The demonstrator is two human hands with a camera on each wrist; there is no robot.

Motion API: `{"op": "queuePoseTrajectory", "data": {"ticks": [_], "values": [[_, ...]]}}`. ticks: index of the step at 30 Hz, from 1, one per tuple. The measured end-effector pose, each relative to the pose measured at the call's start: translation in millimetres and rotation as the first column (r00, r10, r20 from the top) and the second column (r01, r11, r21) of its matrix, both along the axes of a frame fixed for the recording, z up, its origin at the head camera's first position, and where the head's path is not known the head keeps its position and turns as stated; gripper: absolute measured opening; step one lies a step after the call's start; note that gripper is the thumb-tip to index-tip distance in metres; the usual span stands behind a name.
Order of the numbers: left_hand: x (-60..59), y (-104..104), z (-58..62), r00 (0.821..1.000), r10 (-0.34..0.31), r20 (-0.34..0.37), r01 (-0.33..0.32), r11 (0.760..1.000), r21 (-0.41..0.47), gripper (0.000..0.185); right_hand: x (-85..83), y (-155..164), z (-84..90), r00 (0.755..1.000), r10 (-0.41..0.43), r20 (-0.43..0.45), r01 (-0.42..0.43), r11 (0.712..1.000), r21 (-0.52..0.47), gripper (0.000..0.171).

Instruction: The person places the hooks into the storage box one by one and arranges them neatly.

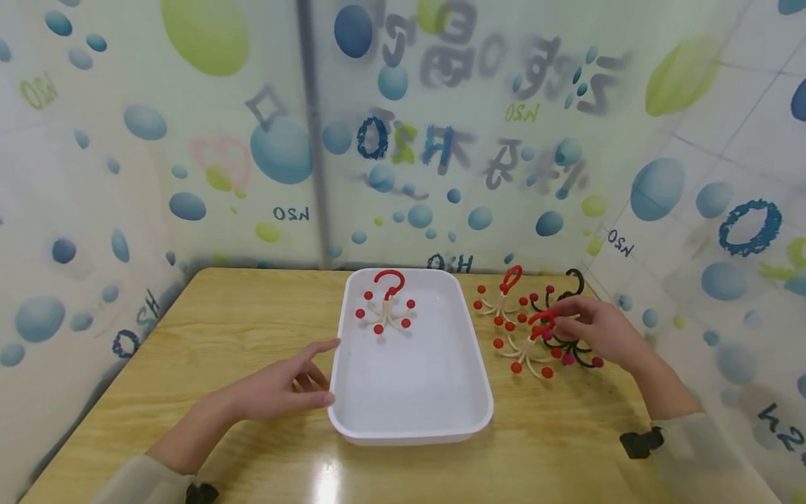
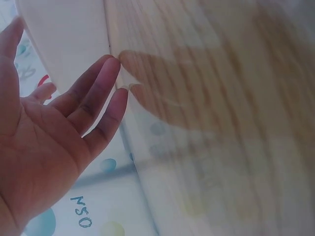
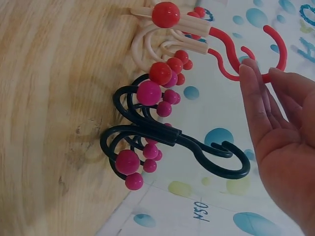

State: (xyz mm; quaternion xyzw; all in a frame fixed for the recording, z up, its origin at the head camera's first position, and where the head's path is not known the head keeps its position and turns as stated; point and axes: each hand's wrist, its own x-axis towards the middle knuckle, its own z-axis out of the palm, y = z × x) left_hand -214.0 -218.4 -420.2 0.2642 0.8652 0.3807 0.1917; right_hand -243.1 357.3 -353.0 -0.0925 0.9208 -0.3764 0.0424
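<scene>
This looks like a small booth made for recording. A wooden table [image 1: 252, 336] is closed in on three sides by thin plastic curtains [image 1: 189, 140] printed with blue and green bubbles.

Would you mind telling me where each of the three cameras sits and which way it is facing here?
Head: worn on the head, looking forward and down at the wooden table, white tray and hooks; both forearms show.
Left wrist: on the left wrist, looking along the open left hand at the tray's edge.
Right wrist: on the right wrist, looking past the right hand touching a red hook, beside the black hooks.
Head and right wrist views share the hooks.
</scene>
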Motion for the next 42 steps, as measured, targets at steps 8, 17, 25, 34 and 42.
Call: {"op": "queuePoseTrajectory", "data": {"ticks": [8, 17, 25, 34, 42], "values": [[-2.6, 1, -3.1, 1.0, -0.001, 0.003, 0.001, 1.0, -0.001, 0.089, 0.1, 3, -6.6, 1.0, -0.026, -0.011, 0.026, 1.0, 0.012, 0.041], [1.1, 0, -2.7, 1.0, 0.006, 0.014, -0.006, 1.0, 0.001, 0.089, 3.6, 3, -13.7, 0.997, -0.023, -0.079, 0.022, 1.0, -0.01, 0.037], [0.7, 0, -0.4, 1.0, 0.008, 0.005, -0.008, 1.0, -0.001, 0.089, 6.7, 1, -2.6, 0.987, -0.061, -0.151, 0.057, 0.998, -0.029, 0.038], [0.7, 0, 0.0, 1.0, 0.005, 0.007, -0.005, 1.0, 0.0, 0.09, 9.4, -17, 14.6, 0.971, -0.053, -0.234, 0.041, 0.997, -0.058, 0.031], [1.8, -1, 0.9, 1.0, 0.016, 0.021, -0.016, 1.0, -0.006, 0.089, 2.0, -54, 31.8, 0.964, -0.064, -0.26, 0.029, 0.99, -0.139, 0.032]]}}
